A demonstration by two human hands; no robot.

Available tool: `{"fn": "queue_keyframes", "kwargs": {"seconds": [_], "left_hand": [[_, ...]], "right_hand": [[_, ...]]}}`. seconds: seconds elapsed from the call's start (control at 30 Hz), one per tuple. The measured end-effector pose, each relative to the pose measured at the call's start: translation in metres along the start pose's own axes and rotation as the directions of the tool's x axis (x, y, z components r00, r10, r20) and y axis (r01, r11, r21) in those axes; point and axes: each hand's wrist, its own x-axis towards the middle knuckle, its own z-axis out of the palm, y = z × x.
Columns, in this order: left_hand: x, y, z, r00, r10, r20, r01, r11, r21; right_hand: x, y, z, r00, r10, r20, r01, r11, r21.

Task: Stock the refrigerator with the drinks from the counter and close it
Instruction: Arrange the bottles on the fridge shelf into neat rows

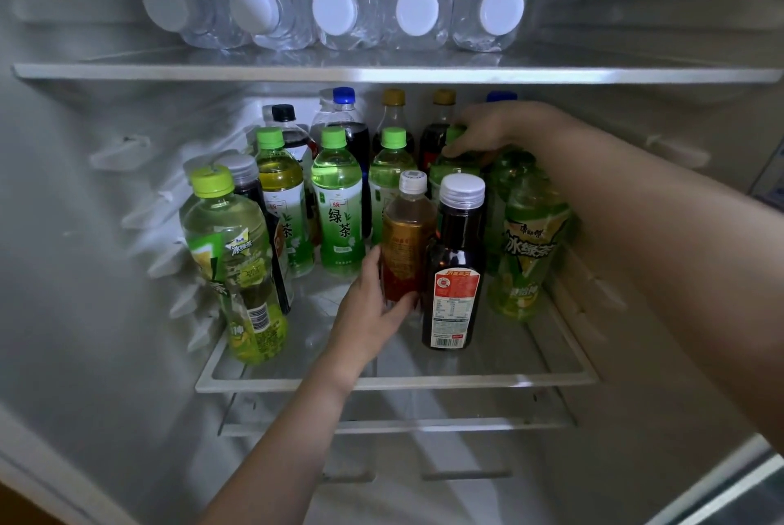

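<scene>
Holding amber bottle [407,236] w/ white cap, gold-red label — left grip [373,308].

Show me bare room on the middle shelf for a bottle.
Bare glass lies at the shelf front, between the front-left tea bottle and the dark bottle, where the left hand holds the amber bottle. The back rows, where the right hand grips a green bottle, are packed.
</scene>
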Motion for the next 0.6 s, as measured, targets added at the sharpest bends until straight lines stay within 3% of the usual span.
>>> {"fn": "queue_keyframes", "kwargs": {"seconds": [0.27, 0.43, 0.6], "left_hand": [[0.001, -0.004, 0.001, 1.0, 0.022, -0.001, -0.022, 1.0, -0.01], [0.002, -0.007, 0.002, 1.0, 0.024, 0.001, -0.024, 0.999, -0.033], [0.002, -0.007, 0.001, 1.0, 0.005, 0.012, -0.004, 0.998, -0.056]], "right_hand": [[-0.006, -0.001, -0.001, 1.0, -0.003, -0.025, 0.001, 0.998, -0.055], [-0.026, 0.003, -0.017, 0.992, -0.084, -0.099, 0.089, 0.995, 0.052], [-0.049, 0.011, -0.017, 0.966, -0.057, -0.251, 0.114, 0.969, 0.219]]}}
